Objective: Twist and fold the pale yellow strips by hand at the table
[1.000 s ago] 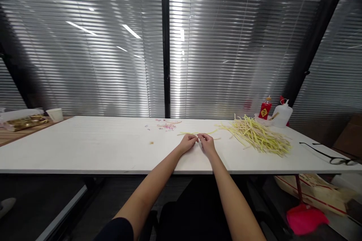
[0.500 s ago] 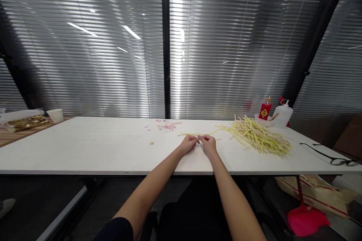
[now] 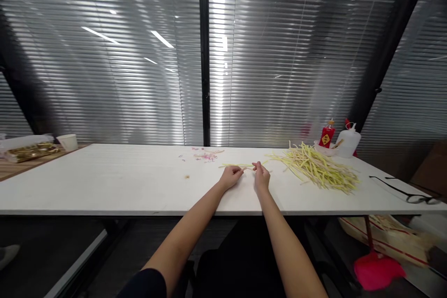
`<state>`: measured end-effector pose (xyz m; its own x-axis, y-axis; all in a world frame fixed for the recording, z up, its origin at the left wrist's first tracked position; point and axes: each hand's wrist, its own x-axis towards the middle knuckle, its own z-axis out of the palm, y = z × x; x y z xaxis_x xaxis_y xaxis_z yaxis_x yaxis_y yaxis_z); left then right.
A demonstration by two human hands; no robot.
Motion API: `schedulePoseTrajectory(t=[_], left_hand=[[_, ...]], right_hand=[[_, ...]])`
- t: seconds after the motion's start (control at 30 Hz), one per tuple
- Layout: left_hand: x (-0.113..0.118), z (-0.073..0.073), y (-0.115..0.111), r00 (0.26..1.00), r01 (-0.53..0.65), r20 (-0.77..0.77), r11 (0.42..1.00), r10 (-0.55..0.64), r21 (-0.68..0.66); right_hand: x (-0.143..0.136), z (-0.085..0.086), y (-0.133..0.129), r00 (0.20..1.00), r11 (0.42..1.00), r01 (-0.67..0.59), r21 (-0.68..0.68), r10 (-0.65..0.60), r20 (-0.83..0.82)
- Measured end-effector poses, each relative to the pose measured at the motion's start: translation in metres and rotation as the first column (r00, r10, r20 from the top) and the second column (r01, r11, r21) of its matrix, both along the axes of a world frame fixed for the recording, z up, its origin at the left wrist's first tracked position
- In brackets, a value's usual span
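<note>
Pale strip (image 3: 248, 168), that's the one to watch, a short run of it bridging the gap between two hands, just above or against the tabletop (image 3: 122, 186); I can't tell which from here. The left hand (image 3: 231, 178) has its grip closed, thumb and fingers pinching one end. The right hand (image 3: 262, 179) looks to be pinching the other, fingertips together and the rest of the hand turned upright, though the contact itself is tiny from where I stand.

Light pressure is what this calls for, I'd say: something so thin could crush or snap under a hard squeeze. Best to let the left anchor, wrist low, while the right does the fine work, both pinches level so that the strip doesn't twist.

Just beyond the fingers lies a yellow strand (image 3: 226, 165), close enough to snag, so the knuckles want to keep off it. Further out, on the person's right, there's the loose heap of yellow and pale strips (image 3: 321, 167); a sweeping elbow could scatter it. Over on the left, past the hands, sit small pink scraps (image 3: 208, 156), well apart from the fingers.
</note>
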<state>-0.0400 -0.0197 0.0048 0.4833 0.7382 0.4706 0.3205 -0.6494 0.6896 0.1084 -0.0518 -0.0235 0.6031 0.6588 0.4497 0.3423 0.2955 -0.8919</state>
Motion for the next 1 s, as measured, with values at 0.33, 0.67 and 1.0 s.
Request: schedulePoseTrajectory(t=[0.33, 0.67, 1.0], left_hand=[[-0.003, -0.01, 0.011, 0.945, -0.258, -0.183, 0.962, 0.27, 0.085], [-0.004, -0.012, 0.012, 0.922, -0.269, -0.278, 0.962, 0.271, 0.045], [-0.004, -0.014, 0.018, 0.963, -0.217, -0.165, 0.976, 0.214, 0.002]], right_hand=[[-0.006, -0.012, 0.007, 0.762, 0.935, 0.208, -0.289, 0.03, 0.647], [-0.006, -0.007, 0.004, 0.759, 0.93, 0.193, -0.313, 0.061, 0.649], [-0.008, 0.001, -0.006, 0.843, 0.953, -0.066, -0.295, 0.212, 0.494]])
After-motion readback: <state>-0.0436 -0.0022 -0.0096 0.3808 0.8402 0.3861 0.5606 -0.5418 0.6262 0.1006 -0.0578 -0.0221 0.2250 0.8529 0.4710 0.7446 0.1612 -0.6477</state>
